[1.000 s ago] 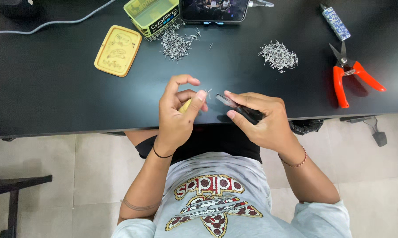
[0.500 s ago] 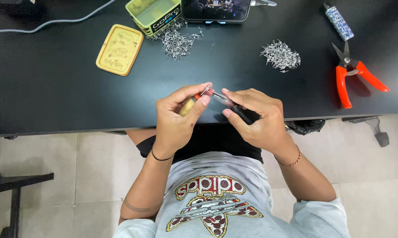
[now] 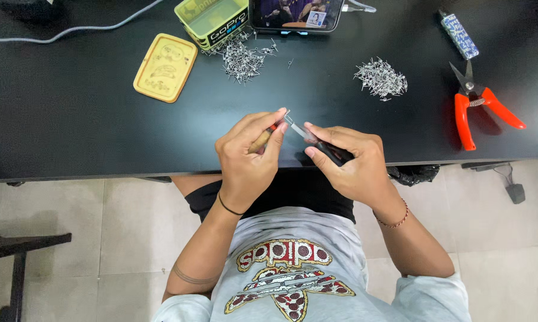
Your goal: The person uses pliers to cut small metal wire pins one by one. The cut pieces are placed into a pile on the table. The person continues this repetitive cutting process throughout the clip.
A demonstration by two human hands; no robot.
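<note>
In the head view, a short stick with a tan handle is gripped in the left hand, its fingers curled around it and the thumb laid along the top. A dark-handled tool is clasped in the right hand, with its pale metal tip pointed toward the left hand. A small bent wire piece is seen just above the two thumbs, where the stick's end and the tool's tip meet; which of the two carries it cannot be told. Both hands are held close together, nearly touching, over the near edge of the black table.

Beyond the left hand, a heap of small metal pieces is spread on the table, and a green tin is set just beyond that heap. Farther to the left, a yellow lid is laid flat. A phone is propped straight beyond the hands, beside the tin. Beyond the right hand, a second heap of metal pieces is found. Well to the right of the right hand, orange-handled snips are laid, and a small blue patterned case is placed beyond them. A grey cable is run along the table far to the left.
</note>
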